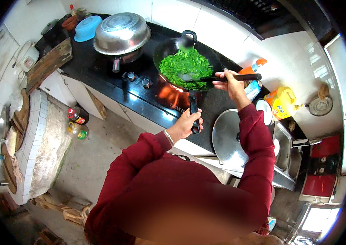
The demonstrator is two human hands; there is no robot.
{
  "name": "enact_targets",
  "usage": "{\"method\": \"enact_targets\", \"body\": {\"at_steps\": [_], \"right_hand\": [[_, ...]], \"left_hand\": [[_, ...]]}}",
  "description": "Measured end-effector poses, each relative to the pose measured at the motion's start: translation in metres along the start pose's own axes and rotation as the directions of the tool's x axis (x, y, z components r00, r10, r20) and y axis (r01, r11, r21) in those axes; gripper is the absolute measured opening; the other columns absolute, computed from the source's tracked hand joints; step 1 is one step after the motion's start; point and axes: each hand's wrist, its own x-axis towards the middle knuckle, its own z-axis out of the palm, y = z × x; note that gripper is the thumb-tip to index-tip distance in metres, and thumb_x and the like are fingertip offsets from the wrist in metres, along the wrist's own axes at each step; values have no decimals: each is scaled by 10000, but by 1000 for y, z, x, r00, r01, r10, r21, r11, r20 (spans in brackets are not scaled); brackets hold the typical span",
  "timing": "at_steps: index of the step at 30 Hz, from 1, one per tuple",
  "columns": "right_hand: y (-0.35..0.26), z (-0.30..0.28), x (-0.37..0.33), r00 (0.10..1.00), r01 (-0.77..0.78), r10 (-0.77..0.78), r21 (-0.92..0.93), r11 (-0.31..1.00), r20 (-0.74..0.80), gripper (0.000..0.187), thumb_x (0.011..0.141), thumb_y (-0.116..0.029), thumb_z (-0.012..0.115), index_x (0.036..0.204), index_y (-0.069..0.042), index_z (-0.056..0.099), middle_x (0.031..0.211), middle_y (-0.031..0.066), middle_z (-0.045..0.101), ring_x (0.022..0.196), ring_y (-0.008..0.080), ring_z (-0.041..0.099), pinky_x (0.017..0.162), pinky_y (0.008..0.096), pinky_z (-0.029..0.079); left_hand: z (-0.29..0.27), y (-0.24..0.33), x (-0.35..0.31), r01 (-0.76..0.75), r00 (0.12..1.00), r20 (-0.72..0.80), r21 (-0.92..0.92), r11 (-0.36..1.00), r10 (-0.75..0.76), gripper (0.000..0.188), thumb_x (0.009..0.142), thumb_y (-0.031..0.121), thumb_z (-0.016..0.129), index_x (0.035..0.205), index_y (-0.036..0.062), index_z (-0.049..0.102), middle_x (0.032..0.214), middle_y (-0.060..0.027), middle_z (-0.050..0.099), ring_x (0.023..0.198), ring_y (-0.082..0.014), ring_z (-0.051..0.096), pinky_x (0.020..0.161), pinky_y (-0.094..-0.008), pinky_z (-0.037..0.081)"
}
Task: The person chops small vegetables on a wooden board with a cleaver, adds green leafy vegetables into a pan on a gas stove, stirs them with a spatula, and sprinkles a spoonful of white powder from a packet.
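My left hand (pixel 186 123) is closed around the black handle of a wok (pixel 163 52), which sits over the lit right burner of a black gas stove. Chopped green vegetables (pixel 189 65) fill much of the wok. In my right hand (pixel 232 85) is the long dark handle of a spatula (pixel 210 78); its metal head lies partly buried among the greens. A large silver wok lid (pixel 227 136) rests on the counter to the right, below my right forearm.
On the left burner, a pan is covered by an upturned metal basin (pixel 122 34). A blue plastic basin (pixel 87 28) stands farther left. Right of the wok are a yellow jug (pixel 281 102) and a sink (pixel 282 143). Bottles (pixel 78 115) stand on the floor at left.
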Motion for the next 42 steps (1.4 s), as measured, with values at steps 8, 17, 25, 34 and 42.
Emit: {"method": "enact_targets", "body": {"at_steps": [8,17,25,34,42], "right_hand": [[-25,6,4,931,361,-270,-509,782,245,202,898,-203,511,850,-17,575,921,127,648,702,202,659,589,292,530],[39,33,-41,480,877,-161,-472,88,862,263,669,-54,623,925,-41,566,1114,134,566,999,300,554,894,368,417],[39,17,-75,634,762,-296,-512,396,714,435,716,37,575,1138,-21,488,1212,175,508,1121,344,503,918,391,440],[21,-47,-99,913,317,-72,-589,743,402,235,826,-89,560,1037,11,584,940,133,648,856,224,644,724,320,516],[71,-188,-45,974,-51,-218,-997,50,-61,180,773,-70,533,878,-91,678,855,158,663,766,311,653,691,397,515]], "left_hand": [[-10,-3,-1,-7,999,40,36,999,6,291,943,260,466,1188,115,400,824,-102,587,649,-214,608,559,-339,502],[-36,4,-17,43,994,102,-10,999,-42,464,974,436,254,1221,110,473,1045,-96,600,950,-232,574,829,-387,463],[-100,-10,-7,100,958,276,-90,991,-72,182,930,168,481,1077,83,547,945,-44,581,834,-169,584,708,-298,495],[-118,-9,-51,-141,989,129,774,617,64,421,893,119,531,1297,36,447,1069,-81,596,1001,-213,580,824,-328,483],[-282,-64,-164,370,749,-416,908,195,515,455,856,293,590,1202,10,502,922,-119,649,828,-206,639,703,-306,495]]}}
